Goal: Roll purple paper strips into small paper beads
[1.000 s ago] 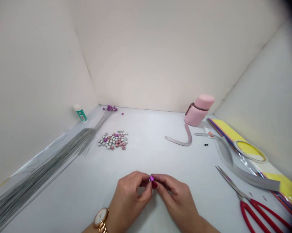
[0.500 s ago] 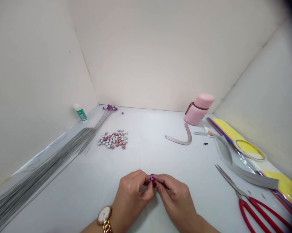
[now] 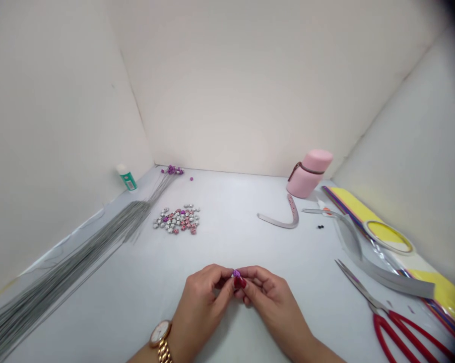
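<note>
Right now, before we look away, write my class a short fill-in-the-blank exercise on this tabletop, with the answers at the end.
The left hand and right hand pinch one small ____ piece. The wristwatch is on the ____ wrist. The scissors have ____ handles. The bottle is coloured ____.

Missing words: purple; left; red; pink.

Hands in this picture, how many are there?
2. The left hand and the right hand are at the bottom middle, fingertips together around a small purple piece.
</note>
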Action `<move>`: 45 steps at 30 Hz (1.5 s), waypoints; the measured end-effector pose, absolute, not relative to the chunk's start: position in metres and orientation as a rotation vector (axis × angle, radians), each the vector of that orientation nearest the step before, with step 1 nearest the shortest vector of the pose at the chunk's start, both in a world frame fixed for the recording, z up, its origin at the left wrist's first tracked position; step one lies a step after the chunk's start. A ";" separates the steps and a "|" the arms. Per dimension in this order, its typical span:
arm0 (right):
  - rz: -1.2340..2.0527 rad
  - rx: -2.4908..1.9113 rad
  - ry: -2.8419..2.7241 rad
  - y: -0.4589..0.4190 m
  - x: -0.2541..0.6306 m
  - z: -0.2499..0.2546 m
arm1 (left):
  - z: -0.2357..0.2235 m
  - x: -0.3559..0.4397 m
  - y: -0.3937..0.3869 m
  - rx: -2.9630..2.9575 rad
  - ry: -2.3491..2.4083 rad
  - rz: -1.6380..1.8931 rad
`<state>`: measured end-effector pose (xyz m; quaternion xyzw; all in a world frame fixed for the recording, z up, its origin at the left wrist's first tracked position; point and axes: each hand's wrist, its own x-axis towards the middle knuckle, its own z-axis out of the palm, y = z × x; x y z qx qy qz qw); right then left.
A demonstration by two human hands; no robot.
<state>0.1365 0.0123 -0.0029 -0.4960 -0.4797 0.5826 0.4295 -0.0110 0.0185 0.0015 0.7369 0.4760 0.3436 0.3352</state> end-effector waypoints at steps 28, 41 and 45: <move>1.553 -1.203 -1.179 0.013 0.138 -0.004 | 0.001 -0.011 0.019 1.959 1.147 0.938; 1.442 -1.176 -1.096 0.012 0.138 -0.006 | -0.001 -0.012 0.024 1.705 1.136 0.988; 1.425 -1.175 -1.143 0.012 0.138 -0.006 | -0.003 -0.011 0.023 1.574 1.143 1.002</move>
